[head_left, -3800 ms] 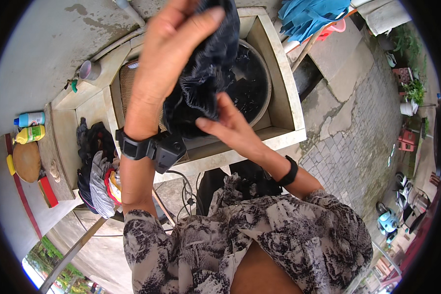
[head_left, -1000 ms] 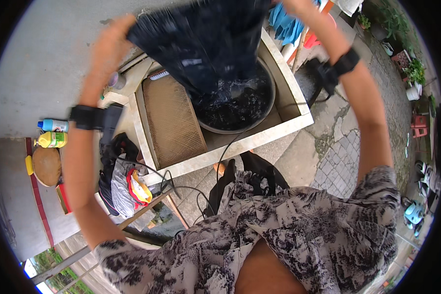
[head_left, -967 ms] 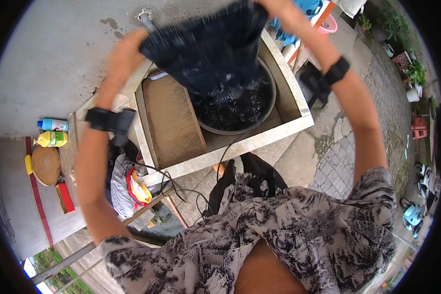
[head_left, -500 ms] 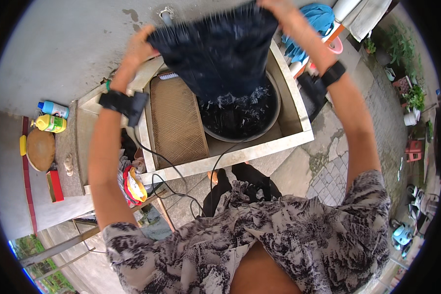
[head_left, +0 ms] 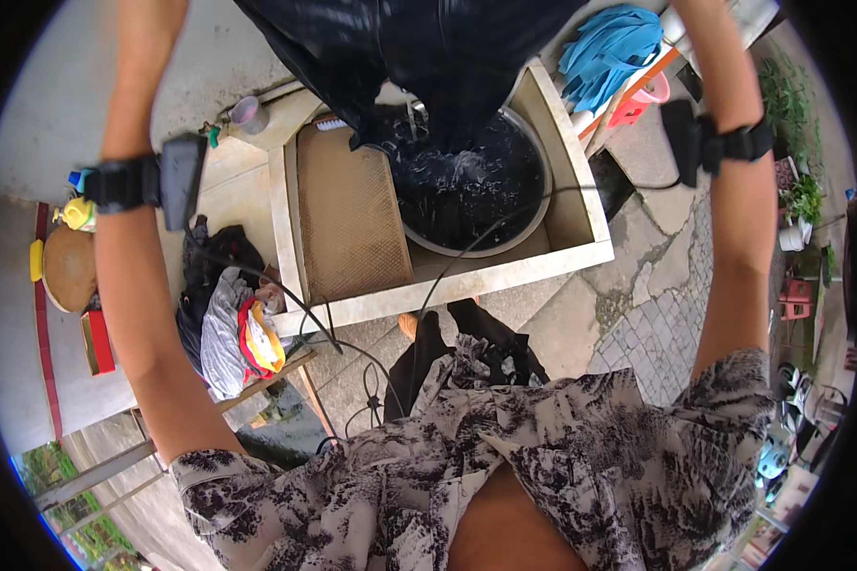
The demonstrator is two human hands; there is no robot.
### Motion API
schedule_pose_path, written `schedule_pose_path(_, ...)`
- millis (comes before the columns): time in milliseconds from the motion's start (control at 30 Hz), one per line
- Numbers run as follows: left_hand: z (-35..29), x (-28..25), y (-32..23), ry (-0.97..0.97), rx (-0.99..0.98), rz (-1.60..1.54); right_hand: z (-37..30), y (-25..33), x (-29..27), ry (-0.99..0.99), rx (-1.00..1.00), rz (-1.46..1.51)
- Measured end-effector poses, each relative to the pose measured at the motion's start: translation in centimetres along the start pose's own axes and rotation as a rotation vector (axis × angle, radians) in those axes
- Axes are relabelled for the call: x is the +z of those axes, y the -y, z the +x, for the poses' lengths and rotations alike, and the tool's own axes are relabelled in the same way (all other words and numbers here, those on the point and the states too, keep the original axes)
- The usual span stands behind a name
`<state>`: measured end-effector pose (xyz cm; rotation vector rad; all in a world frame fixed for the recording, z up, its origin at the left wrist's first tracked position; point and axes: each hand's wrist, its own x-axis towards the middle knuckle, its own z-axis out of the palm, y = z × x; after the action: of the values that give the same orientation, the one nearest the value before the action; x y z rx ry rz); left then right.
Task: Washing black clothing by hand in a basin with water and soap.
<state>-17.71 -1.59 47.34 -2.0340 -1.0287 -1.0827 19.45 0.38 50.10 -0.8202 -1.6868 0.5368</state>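
Above the basin (head_left: 546, 181), a dark cloth (head_left: 419, 48) hangs spread, wet and glossy, faintly seamed, its lower edge notched, left hand (head_left: 154, 24) and right hand (head_left: 703, 19) cropped at the top, finger state impossible to tell.

Dark garment (head_left: 419, 52) over round basin (head_left: 547, 181)

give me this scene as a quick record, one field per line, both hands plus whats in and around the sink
left hand: left hand cut off by top edge, grip unseen
right hand: right hand likewise
garment: dark cloth hanging above basin; contact with liquid unclear
sink, right: round basin, dark liquid
sink, left: brown textured slab
beside sink, left: clothes heap
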Motion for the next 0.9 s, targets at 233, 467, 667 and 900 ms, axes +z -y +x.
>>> schedule_pose_path(233,-20.0,5.4,-8.1,0.592,-0.278,-0.352,-13.8,-14.8,3.0,0.625,0.314,-0.195)
schedule_pose_path(467,-32.7,2.3,-22.1,1.141,-0.557,-0.526,-30.1,-23.5,4.4,1.042,0.601,-0.294)
schedule_pose_path(667,-33.4,-2.7,-27.7,0.971,-0.697,-0.686,-27.8,-21.5,1.9,1.087,0.685,-0.234)
schedule_pose_path(900,-32.8,-3.0,-28.7,0.78,-0.96,-0.667,-27.9,-15.1,-7.2,0.82,0.846,-0.233)
